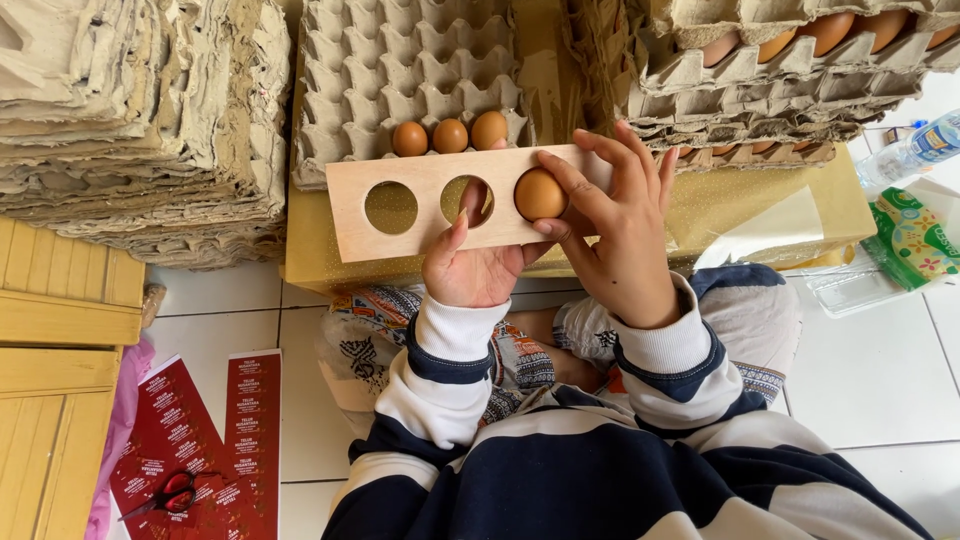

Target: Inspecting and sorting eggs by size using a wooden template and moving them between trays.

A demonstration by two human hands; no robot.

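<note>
My left hand grips a flat wooden board with three round holes, holding it from below with a fingertip showing through the middle hole. My right hand holds a brown egg in the rightmost hole, thumb and fingers around it. Just behind the board, a grey pulp egg tray carries three brown eggs in its nearest row.
Stacks of egg trays rise at the left. More trays with eggs are stacked at the upper right. A water bottle and a green packet lie right. Red leaflets and scissors lie on the white tile floor.
</note>
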